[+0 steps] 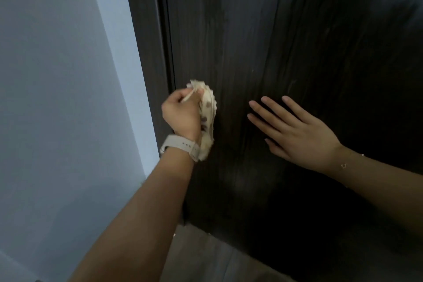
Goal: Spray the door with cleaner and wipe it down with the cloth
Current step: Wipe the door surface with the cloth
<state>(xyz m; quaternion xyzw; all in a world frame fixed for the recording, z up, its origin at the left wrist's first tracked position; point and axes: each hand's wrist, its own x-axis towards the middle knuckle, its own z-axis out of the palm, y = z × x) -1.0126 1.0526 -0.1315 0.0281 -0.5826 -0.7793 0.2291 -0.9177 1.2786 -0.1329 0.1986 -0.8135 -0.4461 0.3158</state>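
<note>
Two hands work the door [286, 41]. At its hinge-side edge we find the left hand [180, 114] bunching the cloth [207, 119] against the panel, presumably to wipe. The right hand [295, 130] lies spread and flat, likely steadying the door. No cleaner bottle shows.

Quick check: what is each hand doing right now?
Left hand: grips the bunched cloth against the dark door.
Right hand: open, fingers straight, flat on the door, holding nothing.
</note>
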